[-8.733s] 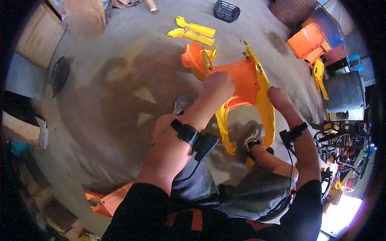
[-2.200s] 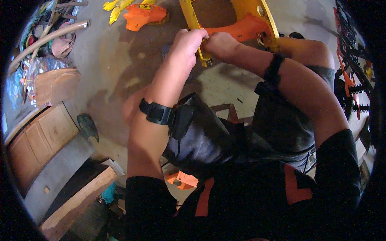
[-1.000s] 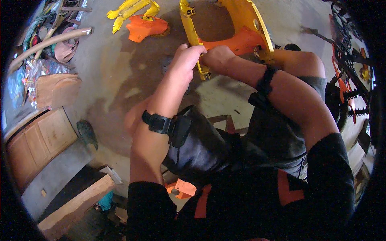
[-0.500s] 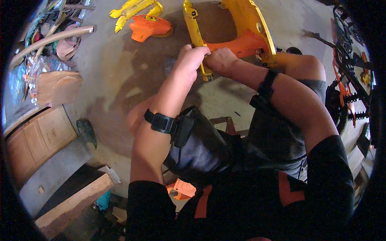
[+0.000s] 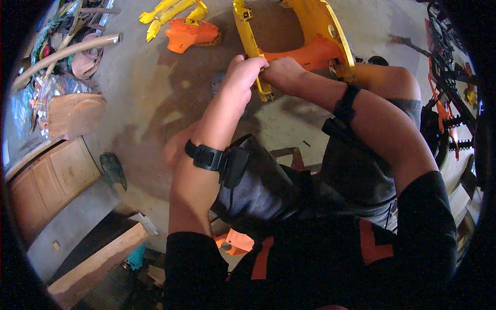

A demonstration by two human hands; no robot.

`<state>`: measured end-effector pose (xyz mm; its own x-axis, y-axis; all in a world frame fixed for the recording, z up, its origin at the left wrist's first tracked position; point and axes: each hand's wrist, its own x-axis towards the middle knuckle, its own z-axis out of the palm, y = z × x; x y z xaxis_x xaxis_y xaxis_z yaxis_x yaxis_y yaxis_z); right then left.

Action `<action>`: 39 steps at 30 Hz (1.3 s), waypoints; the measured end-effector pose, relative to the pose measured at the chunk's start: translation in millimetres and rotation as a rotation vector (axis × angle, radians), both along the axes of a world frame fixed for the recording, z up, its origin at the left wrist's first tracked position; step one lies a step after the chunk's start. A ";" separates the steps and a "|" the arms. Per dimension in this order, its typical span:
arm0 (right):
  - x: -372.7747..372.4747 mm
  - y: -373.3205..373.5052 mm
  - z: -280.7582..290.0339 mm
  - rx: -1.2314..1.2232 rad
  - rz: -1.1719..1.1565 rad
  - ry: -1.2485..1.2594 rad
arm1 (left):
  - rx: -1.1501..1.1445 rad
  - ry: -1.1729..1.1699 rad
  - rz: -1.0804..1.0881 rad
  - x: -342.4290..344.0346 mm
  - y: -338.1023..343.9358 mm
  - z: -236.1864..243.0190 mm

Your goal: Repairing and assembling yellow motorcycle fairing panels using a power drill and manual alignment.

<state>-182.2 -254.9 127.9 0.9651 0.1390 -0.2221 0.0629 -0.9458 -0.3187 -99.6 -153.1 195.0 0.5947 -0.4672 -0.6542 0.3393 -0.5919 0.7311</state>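
A large yellow-and-orange plastic fairing (image 5: 315,54), shaped like a U with an orange cross-piece, stands in front of me. Its narrow left arm is yellow, with small tabs and holes along it. My left hand (image 5: 247,71) is closed round that narrow arm near its lower end, thumb on top. Just to the right, my right hand (image 5: 283,72) is closed against the inner side of the same arm, where the orange piece joins it. What its fingers hold there is partly hidden by the hand itself.
An orange panel (image 5: 190,35) and yellow strips (image 5: 168,15) lie on the floor, far left. Left are a cardboard piece (image 5: 75,114), a cabinet door (image 5: 54,178) and a wooden board (image 5: 98,263). Dark metal parts (image 5: 452,103) crowd the right. An orange piece (image 5: 238,242) lies beneath me.
Both hands and the fairing have shifted very slightly up and left in the picture. The hold on the fairing's narrow arm looks the same.
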 end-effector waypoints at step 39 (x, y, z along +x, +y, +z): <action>1.6 -9.1 9.9 0.004 -0.078 0.230 | 0.030 0.056 -0.012 -4.8 0.2 -1.3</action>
